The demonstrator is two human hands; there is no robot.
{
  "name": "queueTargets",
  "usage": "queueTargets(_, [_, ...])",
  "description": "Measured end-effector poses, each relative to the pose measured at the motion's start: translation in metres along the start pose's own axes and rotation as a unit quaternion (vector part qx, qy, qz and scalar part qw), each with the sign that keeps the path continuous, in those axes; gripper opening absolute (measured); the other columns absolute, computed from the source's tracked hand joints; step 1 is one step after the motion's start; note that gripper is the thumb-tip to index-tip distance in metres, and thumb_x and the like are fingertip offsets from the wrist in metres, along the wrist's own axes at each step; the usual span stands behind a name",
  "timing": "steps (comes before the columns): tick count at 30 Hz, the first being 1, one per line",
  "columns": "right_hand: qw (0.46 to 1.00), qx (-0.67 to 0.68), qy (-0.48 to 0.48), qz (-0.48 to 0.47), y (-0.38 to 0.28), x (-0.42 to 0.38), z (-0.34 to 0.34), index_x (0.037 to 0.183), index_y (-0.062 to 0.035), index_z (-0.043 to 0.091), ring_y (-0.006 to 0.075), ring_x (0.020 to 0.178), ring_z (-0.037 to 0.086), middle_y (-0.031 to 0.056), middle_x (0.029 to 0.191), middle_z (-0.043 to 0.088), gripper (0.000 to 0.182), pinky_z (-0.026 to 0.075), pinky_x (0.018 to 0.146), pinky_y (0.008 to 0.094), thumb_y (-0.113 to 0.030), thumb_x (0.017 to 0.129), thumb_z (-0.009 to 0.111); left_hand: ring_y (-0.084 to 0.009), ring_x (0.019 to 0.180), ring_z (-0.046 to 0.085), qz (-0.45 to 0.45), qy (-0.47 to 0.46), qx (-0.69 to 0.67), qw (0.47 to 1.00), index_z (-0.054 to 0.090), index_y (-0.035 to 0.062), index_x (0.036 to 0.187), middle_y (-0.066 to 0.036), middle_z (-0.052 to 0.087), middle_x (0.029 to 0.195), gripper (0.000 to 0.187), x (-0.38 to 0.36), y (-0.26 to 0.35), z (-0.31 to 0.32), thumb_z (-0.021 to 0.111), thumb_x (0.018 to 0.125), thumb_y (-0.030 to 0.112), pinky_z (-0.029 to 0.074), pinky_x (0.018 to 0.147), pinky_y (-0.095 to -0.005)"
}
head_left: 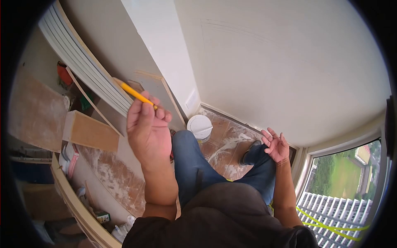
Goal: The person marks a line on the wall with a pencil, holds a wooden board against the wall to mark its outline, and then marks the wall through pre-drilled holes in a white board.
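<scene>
My left hand [149, 132] is raised in front of me, its fingers pinched around a yellow pencil [134, 91]. The pencil's bare wooden end points up and left, across the edge of a stack of white panels [89, 62] behind it. Over my bent right leg is my right hand [276, 145], palm up with fingers spread and nothing in it. A broad pale wall [281, 66] rises ahead, with faint pencil lines [235, 29] drawn on it.
A white lidded bucket [199, 126] stands on the dust-streaked tile floor [225, 157] near the corner. On the left are a wooden box [93, 131] and a curved wood-edged piece [70, 194]. A window [339, 182] is at the lower right, with yellow-green straps [331, 227] near it.
</scene>
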State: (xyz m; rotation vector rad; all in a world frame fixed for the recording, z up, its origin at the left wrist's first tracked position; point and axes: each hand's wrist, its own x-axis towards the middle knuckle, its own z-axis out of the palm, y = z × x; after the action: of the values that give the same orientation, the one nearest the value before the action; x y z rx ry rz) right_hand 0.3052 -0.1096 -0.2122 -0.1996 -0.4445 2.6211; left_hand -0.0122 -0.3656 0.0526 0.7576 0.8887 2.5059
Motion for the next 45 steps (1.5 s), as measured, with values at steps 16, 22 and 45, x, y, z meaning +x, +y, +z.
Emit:
queueTargets(16, [1.000, 0.018, 0.002, 0.011, -0.003, 0.002, -0.001, 0.146, -0.0011, 0.033, 0.0398, 0.126, 0.053, 0.0255, 0.149, 0.038, 0.064, 0.060, 0.076, 0.0561, -0.043, 0.101, 0.050, -0.0372, 0.119, 0.052, 0.283, -0.013, 0.797, 0.533, 0.053, 0.0031, 0.132, -0.020, 0.052, 0.128, 0.051, 0.152, -0.084, -0.188, 0.054, 0.081, -0.005, 0.044, 0.100, -0.0450])
queueTargets(22, [0.999, -0.002, 0.027, 0.019, 0.000, 0.006, 0.000, 0.145, -0.0024, 0.036, 0.0393, 0.126, 0.054, 0.0238, 0.148, 0.041, 0.062, 0.058, 0.079, 0.0590, -0.044, 0.101, 0.049, -0.0376, 0.132, 0.042, 0.224, -0.180, 0.816, 0.502, 0.043, 0.0005, 0.139, -0.022, 0.043, 0.139, 0.062, 0.162, -0.112, -0.211, 0.062, 0.080, 0.000, 0.033, 0.111, -0.0478])
queueTargets(45, [0.988, -0.123, 0.087, 0.024, 0.011, 0.014, 0.008, 0.143, -0.0023, 0.038, 0.0345, 0.121, 0.058, 0.0212, 0.143, 0.048, 0.063, 0.059, 0.079, 0.0512, -0.045, 0.099, 0.051, -0.0366, 0.079, 0.061, 0.026, -0.403, 0.773, 0.490, 0.065, 0.0017, 0.080, -0.013, 0.061, 0.081, 0.029, 0.158, 0.008, -0.240, 0.083, 0.058, 0.009, 0.048, 0.073, -0.0431])
